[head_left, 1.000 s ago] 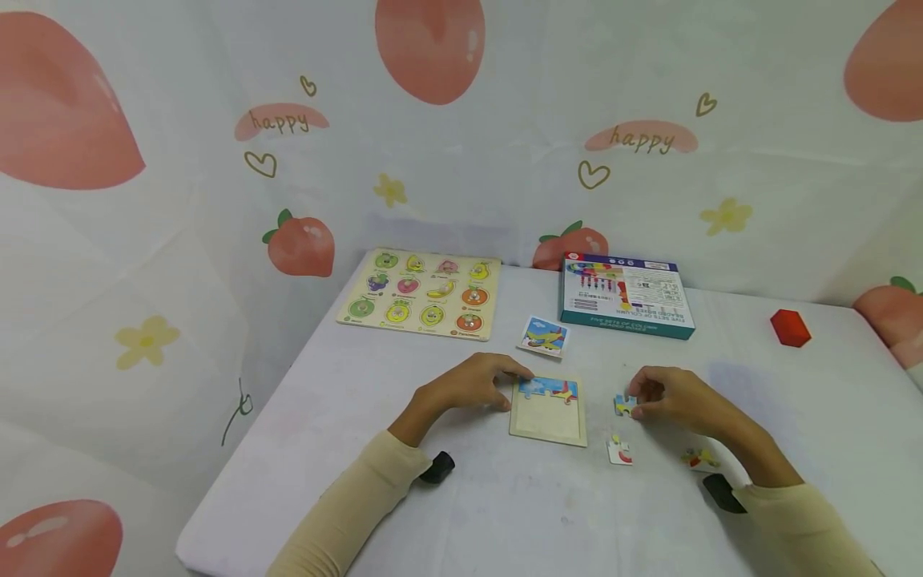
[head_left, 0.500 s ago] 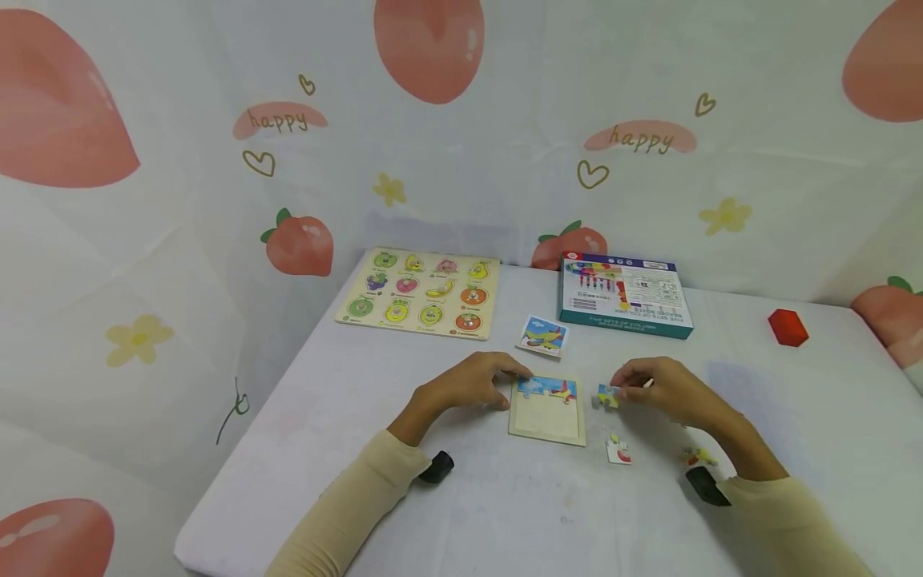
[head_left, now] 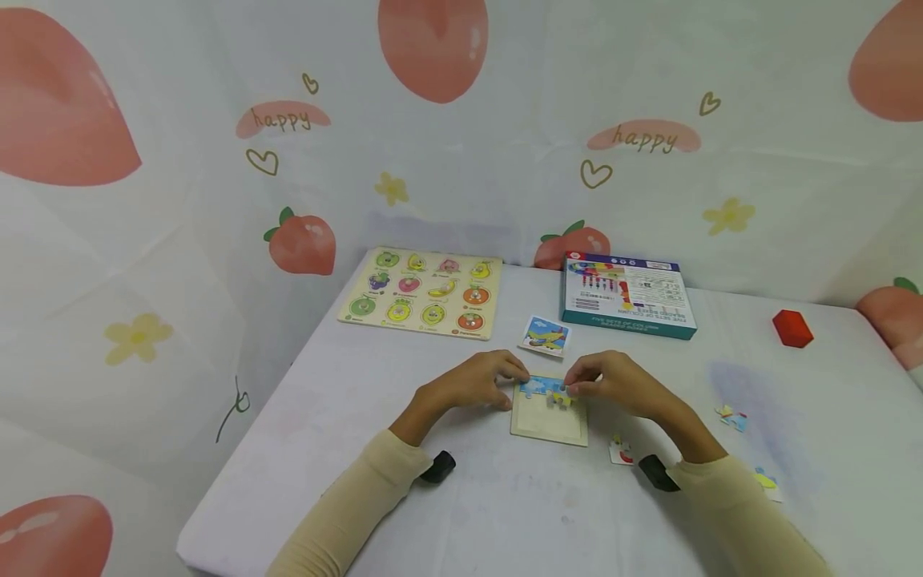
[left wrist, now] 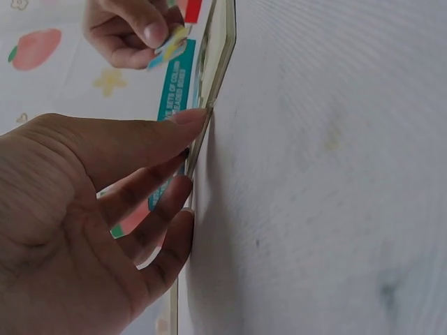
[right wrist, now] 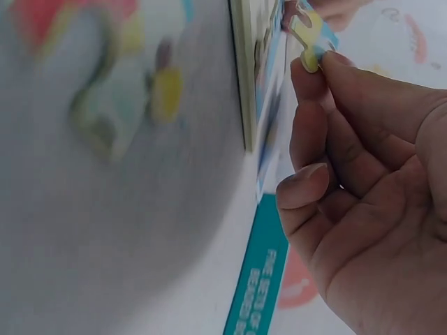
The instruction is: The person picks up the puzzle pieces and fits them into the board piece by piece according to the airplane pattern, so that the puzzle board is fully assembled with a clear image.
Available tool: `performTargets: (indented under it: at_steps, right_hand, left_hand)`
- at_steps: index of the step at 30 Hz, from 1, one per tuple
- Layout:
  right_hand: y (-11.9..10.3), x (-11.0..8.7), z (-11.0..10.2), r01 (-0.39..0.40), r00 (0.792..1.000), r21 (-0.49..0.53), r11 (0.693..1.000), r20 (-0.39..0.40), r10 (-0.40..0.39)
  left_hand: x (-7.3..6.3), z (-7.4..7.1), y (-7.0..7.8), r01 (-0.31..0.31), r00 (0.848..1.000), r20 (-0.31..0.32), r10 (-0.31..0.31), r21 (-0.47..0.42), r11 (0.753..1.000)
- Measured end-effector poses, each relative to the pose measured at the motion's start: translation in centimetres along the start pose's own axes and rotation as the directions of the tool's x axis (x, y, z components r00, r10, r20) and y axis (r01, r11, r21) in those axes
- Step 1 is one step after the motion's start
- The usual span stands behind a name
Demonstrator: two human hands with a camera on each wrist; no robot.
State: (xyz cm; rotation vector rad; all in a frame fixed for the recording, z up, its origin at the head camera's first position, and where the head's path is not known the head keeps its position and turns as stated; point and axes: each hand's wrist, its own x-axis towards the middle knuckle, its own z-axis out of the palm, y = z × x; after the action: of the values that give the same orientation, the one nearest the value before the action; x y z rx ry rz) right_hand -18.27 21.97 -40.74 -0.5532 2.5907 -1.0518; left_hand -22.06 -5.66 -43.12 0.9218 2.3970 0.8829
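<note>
A square wooden puzzle tray (head_left: pixel 550 433) lies mid-table, with blue-sky jigsaw pieces (head_left: pixel 535 386) along its far side. My left hand (head_left: pixel 478 381) grips its far left corner, thumb at the left edge and index finger at the far edge. My right hand (head_left: pixel 613 381) pinches a blue and yellow jigsaw piece (right wrist: pixel 316 35) between thumb and index finger, raised above the tray's far right part. The left wrist view also shows this pinched piece (left wrist: pixel 170 50), tilted. A loose white and red piece (head_left: pixel 621 452) lies right of the tray.
Another loose piece (head_left: pixel 732 417) lies farther right; a yellow one (head_left: pixel 766 481) is partly hidden by the right sleeve. Behind the tray are an airplane picture card (head_left: pixel 546 336), a fruit board (head_left: pixel 421 292) and a flat box (head_left: pixel 626 296). A red block (head_left: pixel 792 328) stands at far right.
My right hand has lifted the blue and yellow jigsaw piece from the table and carried it left over the tray. The left hand has stayed at the tray's corner.
</note>
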Motion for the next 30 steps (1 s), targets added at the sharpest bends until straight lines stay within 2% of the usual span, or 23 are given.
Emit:
performTargets:
  at_steps: [8, 13, 30]
  right_hand:
    - [-0.9, 1.9, 1.4, 0.039, 0.998, 0.007, 0.999, 0.041, -0.039]
    - [-1.5, 2.7, 2.2, 0.024, 0.998, -0.003, 1.000, 0.060, -0.024]
    - [-2.1, 3.2, 3.3, -0.001, 0.998, -0.018, 1.000, 0.058, 0.002]
  left_hand:
    - [0.0, -0.1, 0.1, 0.008, 1.000, 0.010, -0.008, 0.004, 1.000]
    - [0.0, -0.1, 0.1, 0.003, 1.000, 0.013, -0.003, 0.005, 1.000]
    - [0.0, -0.1, 0.0, -0.019, 1.000, 0.008, 0.019, -0.005, 1.000]
